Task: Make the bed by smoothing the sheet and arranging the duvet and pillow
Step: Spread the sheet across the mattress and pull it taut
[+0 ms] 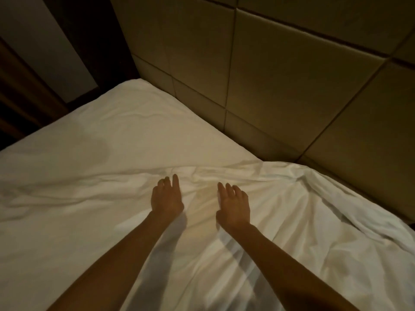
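A white duvet (314,221) fills the lower part of the view, soft and thick, crumpled into long folds and ridges, its rumpled upper edge running across the bed from the left to the headboard; beyond that edge lies the white fitted sheet (123,135), thinner cloth, nearly flat with a few faint creases, reaching to the rounded far corner of the mattress; behind stands a padded headboard (292,86), dull tan, smooth like leather, made of large square panels parted by dark recessed seams; at the far left is dark wood panelling (20,104); both bare forearms reach forward over the duvet, palms down; the left hand (167,197) has loosely bent fingers, forefinger straighter, gripping nothing; the right hand (234,204) is spread and relaxed, holding nothing; whether the fingertips touch the cloth I cannot tell.
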The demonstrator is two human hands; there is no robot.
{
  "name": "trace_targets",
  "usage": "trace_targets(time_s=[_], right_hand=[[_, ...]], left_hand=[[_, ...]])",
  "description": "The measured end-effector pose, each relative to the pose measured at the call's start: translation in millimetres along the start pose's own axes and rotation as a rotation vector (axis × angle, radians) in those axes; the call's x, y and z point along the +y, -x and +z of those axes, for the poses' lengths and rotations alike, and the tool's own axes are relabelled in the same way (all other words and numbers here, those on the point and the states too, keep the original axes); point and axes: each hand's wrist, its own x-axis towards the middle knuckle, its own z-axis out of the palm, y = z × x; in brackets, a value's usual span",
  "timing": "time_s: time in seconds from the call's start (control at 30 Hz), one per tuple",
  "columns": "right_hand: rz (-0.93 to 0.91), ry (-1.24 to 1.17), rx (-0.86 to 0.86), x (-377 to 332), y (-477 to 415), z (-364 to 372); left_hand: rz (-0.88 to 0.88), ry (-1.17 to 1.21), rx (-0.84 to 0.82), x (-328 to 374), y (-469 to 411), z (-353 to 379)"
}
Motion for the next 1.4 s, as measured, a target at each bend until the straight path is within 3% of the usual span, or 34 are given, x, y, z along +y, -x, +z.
trace_targets(time_s=[0.27, 0.5, 0.6, 0.73, 0.87, 0.93, 1.0, 1.1, 1.17, 1.27, 1.4], right_hand=[[-0.046, 0.165, -0.119, -9.8, -66.9, 23.8], [-0.058, 0.267, -0.143, -18.3, -108.2, 31.1], [-0.020, 0.181, -0.144, -25.8, -109.8, 36.3], [-0.043, 0.063, 0.025, -24.5, -98.7, 32.6], [0.069, -0.153, 0.161, -16.3, -107.2, 15.8], [0.129, -0.207, 0.158, -5.8, -107.0, 17.5], [0.146, -0.141, 0.110, 6.3, -103.3, 26.0], [0.080, 0.002, -0.007, 19.7, -107.5, 36.5], [-0.003, 0.101, -0.074, 25.3, -115.2, 37.4], [-0.053, 0.198, -0.148, 27.5, -124.5, 37.5], [-0.101, 0.209, -0.116, 19.6, -124.9, 31.2]], left_hand=[[0.004, -0.208, -0.160, -33.5, -52.4, 43.5], [-0.017, -0.217, 0.049, -51.5, -75.7, 77.2], [-0.057, -0.101, 0.201, -53.3, -76.8, 79.4], [-0.265, 0.157, 0.242, -28.5, -81.8, 60.5], [-0.318, 0.385, 0.400, -2.8, -103.0, 29.0], [-0.271, 0.353, 0.324, 3.2, -110.4, 23.5], [-0.183, 0.245, 0.136, 6.2, -111.5, 25.9], [0.023, -0.024, -0.049, 7.8, -114.5, 39.9], [0.100, -0.020, -0.141, 10.1, -119.5, 49.0], [0.113, 0.034, -0.150, 8.5, -119.3, 54.9], [0.106, -0.049, -0.125, 7.6, -104.7, 50.7]])
